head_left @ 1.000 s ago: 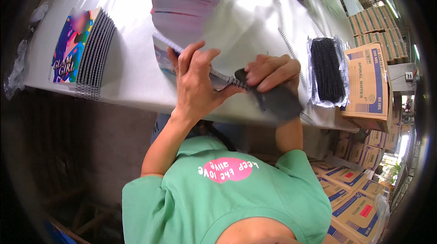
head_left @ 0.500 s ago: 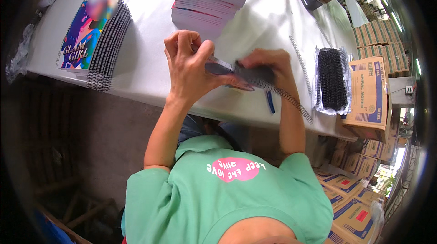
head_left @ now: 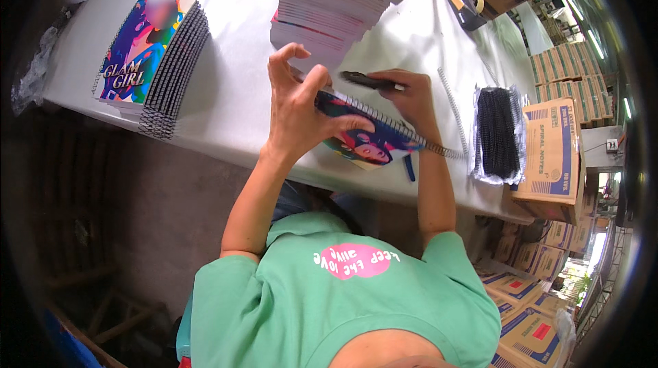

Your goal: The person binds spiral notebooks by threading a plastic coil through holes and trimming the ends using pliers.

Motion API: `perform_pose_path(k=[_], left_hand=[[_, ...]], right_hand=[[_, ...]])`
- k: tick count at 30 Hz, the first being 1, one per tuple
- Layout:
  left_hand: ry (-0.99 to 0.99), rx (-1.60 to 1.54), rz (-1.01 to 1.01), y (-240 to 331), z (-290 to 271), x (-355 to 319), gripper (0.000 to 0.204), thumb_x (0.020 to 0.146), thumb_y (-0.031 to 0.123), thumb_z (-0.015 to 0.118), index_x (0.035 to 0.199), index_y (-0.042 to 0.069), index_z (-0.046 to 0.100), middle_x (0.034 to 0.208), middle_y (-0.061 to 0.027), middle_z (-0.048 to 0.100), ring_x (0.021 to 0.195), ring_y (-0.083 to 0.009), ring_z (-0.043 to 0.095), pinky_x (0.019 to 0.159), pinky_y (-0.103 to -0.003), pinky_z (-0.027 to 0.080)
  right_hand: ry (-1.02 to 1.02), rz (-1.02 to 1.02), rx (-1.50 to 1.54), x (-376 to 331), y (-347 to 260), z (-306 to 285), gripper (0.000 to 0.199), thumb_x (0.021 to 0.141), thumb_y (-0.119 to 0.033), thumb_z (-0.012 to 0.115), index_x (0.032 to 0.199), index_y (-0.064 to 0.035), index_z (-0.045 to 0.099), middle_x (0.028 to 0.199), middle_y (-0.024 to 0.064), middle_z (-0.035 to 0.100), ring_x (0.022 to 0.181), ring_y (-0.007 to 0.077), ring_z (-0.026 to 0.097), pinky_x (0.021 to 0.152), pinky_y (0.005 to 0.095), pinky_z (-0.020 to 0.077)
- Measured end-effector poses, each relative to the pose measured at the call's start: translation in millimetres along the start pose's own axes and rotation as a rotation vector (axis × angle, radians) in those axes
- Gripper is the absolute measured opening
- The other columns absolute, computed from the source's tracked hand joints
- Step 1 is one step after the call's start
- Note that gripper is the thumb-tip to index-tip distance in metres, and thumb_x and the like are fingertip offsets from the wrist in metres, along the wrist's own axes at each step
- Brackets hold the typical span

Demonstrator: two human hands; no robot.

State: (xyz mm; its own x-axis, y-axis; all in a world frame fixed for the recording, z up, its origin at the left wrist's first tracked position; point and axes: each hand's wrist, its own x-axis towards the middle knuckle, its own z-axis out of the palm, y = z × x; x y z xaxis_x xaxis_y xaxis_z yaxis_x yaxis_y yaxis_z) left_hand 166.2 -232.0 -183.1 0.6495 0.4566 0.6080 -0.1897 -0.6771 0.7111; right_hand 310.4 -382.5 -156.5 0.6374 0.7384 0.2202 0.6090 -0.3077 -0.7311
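My left hand [head_left: 298, 104] grips a notebook [head_left: 373, 145] with a colourful illustrated cover, tilted above the table's front edge. Its fingers curl over the far corner and its thumb presses the cover. A dark spiral coil [head_left: 444, 152] runs along the notebook's bound edge, and its loose end sticks out to the right. Just beyond that edge, my right hand [head_left: 415, 99] is closed around a slim black hand tool [head_left: 367, 80], whose exact kind I cannot make out. The tool points left and looks apart from the notebook. Beneath the notebook's right end lies a blue-handled tool [head_left: 409, 168], partly hidden.
Spiral-bound notebooks are stacked [head_left: 147, 52] at the left. A tall pile of unbound books [head_left: 336, 11] stands ahead. To the right are a loose coil [head_left: 452, 104], a bundle of black coils [head_left: 498, 135], a carton [head_left: 550, 152] and a tape dispenser [head_left: 467, 6].
The notebook has turned so that its cover shows more. My right hand has drawn back from the bound edge, and the black tool is now plainly visible. The whole view has shifted slightly.
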Motion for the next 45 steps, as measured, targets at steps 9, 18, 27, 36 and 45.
perform_pose_path(k=[9, 18, 27, 36, 45], left_hand=[[0.087, 0.028, 0.058, -15, 6, -3, 0.08, 0.037, 0.051, 0.087, 0.093, 0.01, 0.046, 0.111, -0.0126, 0.03, 0.11, -0.0291, 0.031, 0.081, -0.041, 0.042], [0.03, -0.303, -0.122, -30, 9, -3, 0.095, 0.035, 0.042, 0.092, 0.1, 0.008, 0.031, 0.106, -0.0108, 0.03, 0.114, -0.028, 0.031, 0.096, -0.042, 0.038], [-0.051, -0.374, -0.122, -35, 5, -8, 0.099, 0.037, 0.044, 0.091, 0.104, 0.008, 0.026, 0.101, -0.0088, 0.03, 0.109, -0.0242, 0.031, 0.092, -0.035, 0.037], [-0.119, -0.414, -0.097, -41, 4, -7, 0.099, 0.042, 0.044, 0.09, 0.107, 0.011, 0.023, 0.107, -0.0075, 0.025, 0.102, -0.0183, 0.034, 0.088, -0.035, 0.039], [0.043, -0.752, -0.349, -29, -3, -12, 0.024, 0.09, 0.025, 0.06, 0.081, 0.005, 0.052, 0.073, 0.0054, 0.043, 0.066, -0.0043, 0.036, 0.06, -0.017, 0.03]], right_hand=[[-0.207, -0.244, 0.648, 1, -20, -3, 0.023, 0.068, 0.005, 0.063, 0.091, 0.003, 0.069, 0.088, 0.0152, 0.069, 0.081, 0.0172, 0.066, 0.077, 0.0265, 0.0504], [-0.214, -0.338, 0.46, 7, -16, 3, 0.029, 0.066, 0.006, 0.061, 0.094, 0.0022, 0.069, 0.087, 0.013, 0.07, 0.083, 0.0153, 0.066, 0.077, 0.0265, 0.0512], [-0.168, -0.157, 0.369, 22, -26, 5, 0.033, 0.061, 0.008, 0.059, 0.091, -0.0008, 0.07, 0.086, 0.0119, 0.07, 0.082, 0.0214, 0.068, 0.075, 0.0275, 0.0513], [-0.17, -0.511, 0.467, 14, -59, 20, 0.032, 0.065, 0.006, 0.064, 0.09, -0.0121, 0.073, 0.078, 0.0106, 0.069, 0.068, 0.0212, 0.065, 0.066, 0.0263, 0.0494], [0.211, 0.17, -0.532, -45, 67, -27, 0.043, 0.075, -0.011, 0.063, 0.118, -0.0122, 0.057, 0.112, 0.0138, 0.059, 0.108, 0.0311, 0.053, 0.094, 0.0453, 0.0389]])
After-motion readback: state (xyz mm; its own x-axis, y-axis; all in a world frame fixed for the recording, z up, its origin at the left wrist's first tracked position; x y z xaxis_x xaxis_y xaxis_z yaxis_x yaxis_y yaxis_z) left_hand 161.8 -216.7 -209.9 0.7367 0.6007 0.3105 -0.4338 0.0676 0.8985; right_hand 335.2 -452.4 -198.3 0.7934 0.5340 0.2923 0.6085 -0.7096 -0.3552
